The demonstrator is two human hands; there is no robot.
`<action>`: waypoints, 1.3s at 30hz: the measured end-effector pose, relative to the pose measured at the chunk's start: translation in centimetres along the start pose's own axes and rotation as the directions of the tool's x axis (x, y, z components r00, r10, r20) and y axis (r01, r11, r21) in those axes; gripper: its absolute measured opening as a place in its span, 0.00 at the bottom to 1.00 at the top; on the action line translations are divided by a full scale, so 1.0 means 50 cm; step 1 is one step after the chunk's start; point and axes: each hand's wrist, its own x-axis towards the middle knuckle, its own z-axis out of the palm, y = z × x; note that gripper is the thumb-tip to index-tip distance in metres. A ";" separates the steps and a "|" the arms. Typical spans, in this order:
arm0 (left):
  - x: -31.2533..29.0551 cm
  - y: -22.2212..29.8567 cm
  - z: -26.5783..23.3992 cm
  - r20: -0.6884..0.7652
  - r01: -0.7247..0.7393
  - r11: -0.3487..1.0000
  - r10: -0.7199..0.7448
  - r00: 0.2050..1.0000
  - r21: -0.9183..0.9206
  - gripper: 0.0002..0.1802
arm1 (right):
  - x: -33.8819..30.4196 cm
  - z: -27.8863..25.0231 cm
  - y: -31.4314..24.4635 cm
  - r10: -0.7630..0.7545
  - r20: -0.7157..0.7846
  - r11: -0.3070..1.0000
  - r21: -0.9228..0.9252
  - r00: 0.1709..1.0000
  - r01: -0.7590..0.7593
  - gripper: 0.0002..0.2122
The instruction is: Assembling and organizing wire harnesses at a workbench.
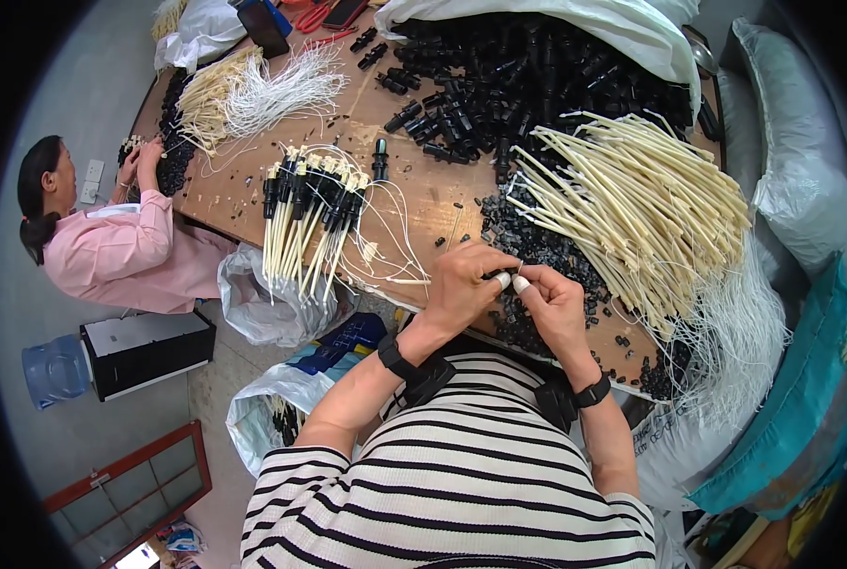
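My left hand [461,286] and my right hand [558,309] meet at the table's near edge, each closed in a pinch with a white cover on the thumb. What lies between the fingertips is too small and covered to make out. Below and around them spread small black plastic pieces [537,239]. A cream stick [410,282] pokes out left of my left hand, its other end hidden. To the right lies a large heap of cream sticks [646,213] with white cords [731,327]. Left of my hands, cream sticks with black sockets [314,204] lie bundled together, their ends overhanging the edge.
Black tubular sockets [546,81] are heaped at the back under a white sack [575,11]. One socket [380,159] stands alone. At the left a person in pink [110,242] works at the table. Full sacks [802,142] crowd the right; open bags [281,294] sit below.
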 end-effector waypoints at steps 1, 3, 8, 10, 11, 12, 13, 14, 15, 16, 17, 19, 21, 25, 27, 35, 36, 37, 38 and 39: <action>-0.001 0.000 0.000 0.015 0.025 1.000 -0.025 1.000 0.004 0.14 | -0.001 -0.002 0.002 0.009 0.010 1.000 -0.006 1.000 -0.009 0.06; 0.000 0.001 0.000 -0.040 -0.001 1.000 0.000 0.999 -0.014 0.13 | 0.002 -0.003 0.016 0.004 -0.025 1.000 -0.030 1.000 -0.005 0.06; -0.002 0.015 -0.001 -0.060 -0.147 0.987 0.151 0.987 0.063 0.15 | 0.006 -0.002 0.011 0.053 -0.063 0.993 -0.105 0.997 -0.059 0.07; 0.000 0.011 0.007 -0.070 -0.163 0.976 0.174 0.982 0.145 0.16 | 0.005 0.002 0.004 0.036 0.004 0.995 0.094 0.999 -0.036 0.07; 0.001 0.010 0.004 -0.071 -0.163 0.976 0.175 0.982 0.146 0.16 | 0.006 0.005 0.001 0.035 0.005 0.995 0.094 0.999 -0.035 0.07; 0.002 0.012 0.001 -0.053 -0.159 0.978 0.167 0.984 0.137 0.16 | 0.005 0.005 -0.002 0.063 0.009 0.988 0.141 0.998 -0.064 0.07; 0.003 0.014 0.000 -0.035 -0.154 0.980 0.160 0.986 0.128 0.15 | 0.004 0.004 -0.003 0.091 0.014 0.978 0.188 0.996 -0.092 0.07; 0.001 0.013 0.007 -0.035 -0.154 0.980 0.159 0.987 0.125 0.15 | 0.003 0.002 0.001 0.093 0.013 0.978 0.187 0.996 -0.094 0.07; -0.001 0.013 0.015 -0.021 0.036 0.995 -0.038 0.999 -0.088 0.14 | 0.003 0.001 0.005 0.072 -0.007 0.986 0.153 0.997 -0.070 0.07; -0.002 0.012 0.019 0.033 0.226 0.929 -0.227 0.973 -0.291 0.14 | 0.004 0.002 0.010 0.051 -0.027 0.992 0.117 0.998 -0.048 0.06; -0.001 0.011 0.018 0.034 0.226 0.930 -0.226 0.974 -0.291 0.14 | 0.004 0.002 0.013 0.050 -0.028 0.992 0.118 0.998 -0.047 0.06; -0.001 0.010 0.019 0.069 0.329 0.822 -0.337 0.939 -0.465 0.13 | 0.002 0.002 0.017 -0.055 -0.043 0.997 -0.061 0.998 0.053 0.05; -0.002 0.007 0.020 0.029 0.274 0.859 -0.291 0.956 -0.433 0.14 | 0.001 0.002 0.013 -0.092 -0.046 0.987 -0.139 0.995 0.084 0.05; 0.003 -0.004 0.016 -0.107 0.089 0.991 -0.099 0.989 -0.096 0.13 | -0.004 0.004 0.003 -0.170 -0.024 0.960 -0.232 0.985 0.160 0.06; 0.011 -0.010 0.013 -0.132 0.056 0.997 -0.064 0.989 -0.060 0.12 | -0.004 0.001 -0.003 -0.208 0.017 0.949 -0.239 0.978 0.206 0.06; 0.015 0.000 -0.008 -0.033 0.039 0.997 -0.037 0.999 0.061 0.14 | -0.002 -0.023 0.002 0.027 0.128 0.882 0.464 0.991 -0.083 0.09; 0.025 0.027 -0.016 0.023 -0.046 0.998 0.047 0.999 -0.041 0.19 | -0.008 -0.030 -0.003 0.096 0.156 0.719 0.672 0.983 -0.177 0.09; 0.031 0.043 -0.019 0.070 -0.124 0.981 0.136 0.988 -0.148 0.23 | -0.008 -0.038 -0.003 0.095 0.153 0.722 0.670 0.984 -0.174 0.09; 0.029 0.040 -0.011 0.116 -0.168 0.976 0.185 0.976 -0.138 0.29 | -0.007 -0.047 -0.003 0.027 0.223 0.611 0.768 0.974 -0.193 0.09; 0.017 0.031 -0.004 0.114 -0.171 0.975 0.188 0.975 -0.142 0.29 | -0.012 -0.054 -0.005 -0.052 0.282 0.488 0.844 0.958 -0.222 0.08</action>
